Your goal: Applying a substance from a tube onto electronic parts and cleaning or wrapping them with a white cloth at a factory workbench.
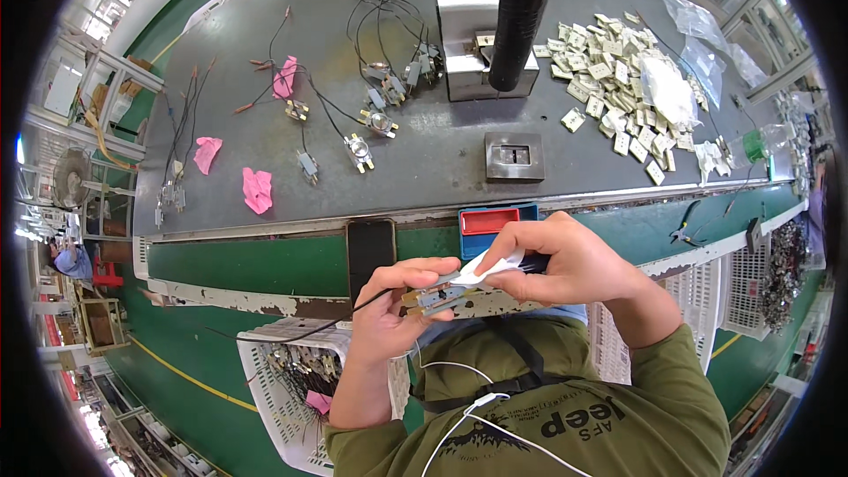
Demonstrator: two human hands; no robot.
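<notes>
My left hand (389, 309) grips a small grey electrical part (437, 300) with brass-coloured terminals, and a black wire trails from it to the left. Close against its right end is a white cloth or tissue (486, 269), pinched between the thumb and fingers of my right hand (565, 256). A dark object shows just beneath the right fingers, too covered to name. Behind my hands lie a blue tray with a red inner box (490, 220) and a dark phone (371, 243) at the bench edge.
Wired parts (359, 152) and pink scraps (257, 190) lie on the grey bench (353, 199). Beyond stand a metal block (514, 157) and a press-like machine (517, 26). White pieces (609, 71) are heaped on the right. White baskets (274, 389) flank me; pliers (682, 234) lie right.
</notes>
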